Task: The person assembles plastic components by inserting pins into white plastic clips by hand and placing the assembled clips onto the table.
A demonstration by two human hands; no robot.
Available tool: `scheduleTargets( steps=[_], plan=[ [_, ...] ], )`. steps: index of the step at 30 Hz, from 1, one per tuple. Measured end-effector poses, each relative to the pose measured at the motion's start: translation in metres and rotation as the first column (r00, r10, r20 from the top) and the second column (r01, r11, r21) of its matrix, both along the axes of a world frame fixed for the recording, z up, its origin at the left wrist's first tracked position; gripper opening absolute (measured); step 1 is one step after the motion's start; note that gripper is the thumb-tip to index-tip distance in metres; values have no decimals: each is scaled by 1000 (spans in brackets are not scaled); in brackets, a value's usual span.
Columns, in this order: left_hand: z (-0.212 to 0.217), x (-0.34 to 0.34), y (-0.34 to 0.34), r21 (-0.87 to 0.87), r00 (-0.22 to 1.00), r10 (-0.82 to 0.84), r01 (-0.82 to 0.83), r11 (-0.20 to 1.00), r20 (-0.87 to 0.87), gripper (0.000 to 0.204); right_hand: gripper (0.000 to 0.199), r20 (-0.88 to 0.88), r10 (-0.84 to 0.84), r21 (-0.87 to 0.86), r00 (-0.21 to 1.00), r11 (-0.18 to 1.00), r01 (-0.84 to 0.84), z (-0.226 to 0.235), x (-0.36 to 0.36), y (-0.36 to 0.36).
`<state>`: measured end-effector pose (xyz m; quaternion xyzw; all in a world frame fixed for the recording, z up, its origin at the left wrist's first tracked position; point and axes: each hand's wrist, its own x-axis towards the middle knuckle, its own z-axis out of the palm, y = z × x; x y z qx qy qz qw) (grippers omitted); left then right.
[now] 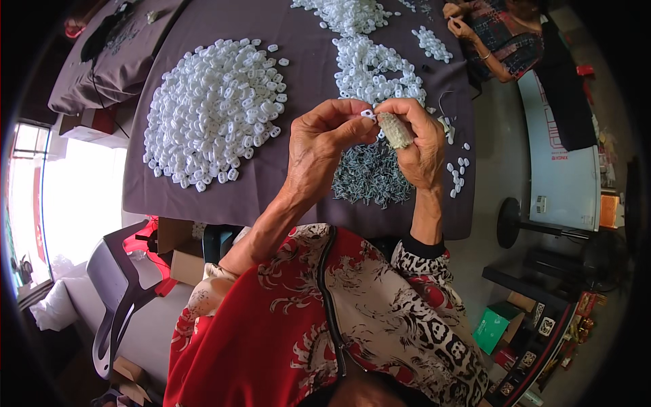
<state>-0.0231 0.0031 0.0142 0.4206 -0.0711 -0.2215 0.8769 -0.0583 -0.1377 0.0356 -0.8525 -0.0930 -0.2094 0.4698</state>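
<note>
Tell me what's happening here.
At a cloth-covered table, a person's left hand pinches a small white piece beside the right hand, which has a beige wrap, apparently around the thumb. Grey screw-like parts lie heaped near the table edge, with a large pile of white pieces to the left. Another person is at upper right.

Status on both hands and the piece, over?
Left hand pinching white plastic piece. Right hand close beside it, contact unclear. Gray screws heaped below; nothing visibly blocking.

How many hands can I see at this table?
4: the wearer's left hand and right hand mid-picture, plus a co-worker's two hands at upper right. Others may be hidden.
</note>
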Motion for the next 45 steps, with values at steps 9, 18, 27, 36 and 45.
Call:
scheduleTargets(
  steps=[9, 18, 27, 36, 45],
  plan=[
    [7, 5, 5, 50, 996, -83, 82, 995, 14, 13, 13, -50, 67, -44, 997, 997, -69, 13, 3, -4],
    [8, 1, 4, 74, 997, -50, 45, 996, 58, 12, 15, -37, 129, -81, 991, 988, -131, 17, 5, -9],
    [12, 1, 2, 121, 998, 8, -16, 993, 62, 13, 15, 14, 84, -200, 996, 976, -79, 20, 6, -5],
    [-5, 21, -3, 57, 995, 73, -77, 995, 72, 13, 18, -113, 51, -41, 992, 998, -56, 11, 26, -6],
    [-10, 32, 6, -52, 998, 50, -51, 997, -36, 7, 17, -212, -162, -289, 964, 952, 96, -78, 20, -69]
  ],
)
